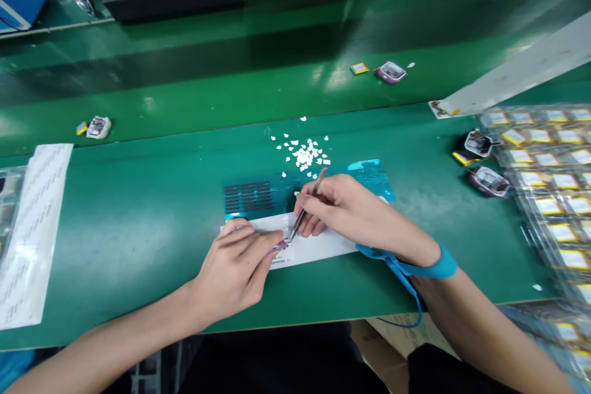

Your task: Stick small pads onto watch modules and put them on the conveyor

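Mostly a slip worries me: the tips of the tweezers (pixel 301 219) sit at the edge of the small purple part (pixel 281 245), and a slack pinch could scratch it or twist it on the white sheet (pixel 323 245). Cord of the blue wrist strap (pixel 436 266) hangs past four o'clock from my right hand (pixel 335 208); a snag might jerk the tips. Loose white pieces (pixel 305 156), eleven o'clock, could scatter if knuckles brush them. Right hand closed round the tweezers, pen-fashion. Left hand (pixel 240 258) nearly closed, fingertips holding the part; thumb contact I cannot tell. Part lies two o'clock from left hand, eight from right
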Demonstrator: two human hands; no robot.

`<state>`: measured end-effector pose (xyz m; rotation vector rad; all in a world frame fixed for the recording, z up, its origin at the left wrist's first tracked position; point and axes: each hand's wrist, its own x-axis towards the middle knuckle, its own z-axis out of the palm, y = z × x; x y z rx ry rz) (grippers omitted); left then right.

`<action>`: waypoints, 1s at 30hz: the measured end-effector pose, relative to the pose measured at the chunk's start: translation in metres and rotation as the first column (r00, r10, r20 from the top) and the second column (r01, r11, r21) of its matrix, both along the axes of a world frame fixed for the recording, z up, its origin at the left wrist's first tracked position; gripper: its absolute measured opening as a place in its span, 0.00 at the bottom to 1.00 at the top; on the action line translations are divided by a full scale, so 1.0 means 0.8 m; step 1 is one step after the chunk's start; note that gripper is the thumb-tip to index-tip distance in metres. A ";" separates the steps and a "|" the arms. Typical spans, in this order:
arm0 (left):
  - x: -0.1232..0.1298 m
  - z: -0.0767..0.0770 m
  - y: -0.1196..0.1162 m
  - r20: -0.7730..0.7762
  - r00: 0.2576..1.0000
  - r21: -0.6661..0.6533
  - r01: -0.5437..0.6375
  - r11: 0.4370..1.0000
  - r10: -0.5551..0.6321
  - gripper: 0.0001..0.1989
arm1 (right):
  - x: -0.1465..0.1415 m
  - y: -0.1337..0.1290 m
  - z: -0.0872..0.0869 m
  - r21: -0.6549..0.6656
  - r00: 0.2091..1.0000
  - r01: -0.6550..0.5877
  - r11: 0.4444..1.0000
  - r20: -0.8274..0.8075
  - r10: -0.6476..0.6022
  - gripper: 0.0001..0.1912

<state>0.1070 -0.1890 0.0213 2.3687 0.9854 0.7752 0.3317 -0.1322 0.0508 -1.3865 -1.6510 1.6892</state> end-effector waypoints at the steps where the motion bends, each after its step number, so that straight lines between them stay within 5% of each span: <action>1: 0.000 0.000 0.000 0.005 1.000 -0.004 0.003 1.000 -0.003 0.13 | -0.001 0.000 0.000 0.007 1.000 -0.005 1.000 -0.004 0.005 0.13; 15: 0.000 0.001 0.005 0.007 0.999 -0.076 0.040 0.996 -0.040 0.11 | 0.005 0.010 -0.004 -0.070 0.996 0.001 0.998 -0.090 -0.008 0.24; 19: -0.003 0.005 0.009 0.037 0.996 -0.057 0.086 0.995 -0.084 0.11 | 0.006 0.011 0.004 -0.003 0.988 0.099 0.995 -0.117 -0.099 0.26; 22: -0.009 0.021 0.010 0.178 0.979 -0.168 0.134 0.977 -0.104 0.11 | 0.002 0.006 0.013 0.110 0.950 0.276 0.955 -0.186 -0.253 0.25; 26: -0.017 0.049 0.012 0.233 0.970 -0.526 0.073 0.847 0.061 0.08 | -0.010 -0.008 0.017 0.163 0.854 0.453 0.877 -0.361 -0.374 0.22; 30: -0.017 0.054 0.016 0.235 0.954 -0.809 0.084 0.582 0.189 0.03 | -0.024 -0.021 0.012 0.122 0.848 0.425 0.897 -0.399 -0.348 0.22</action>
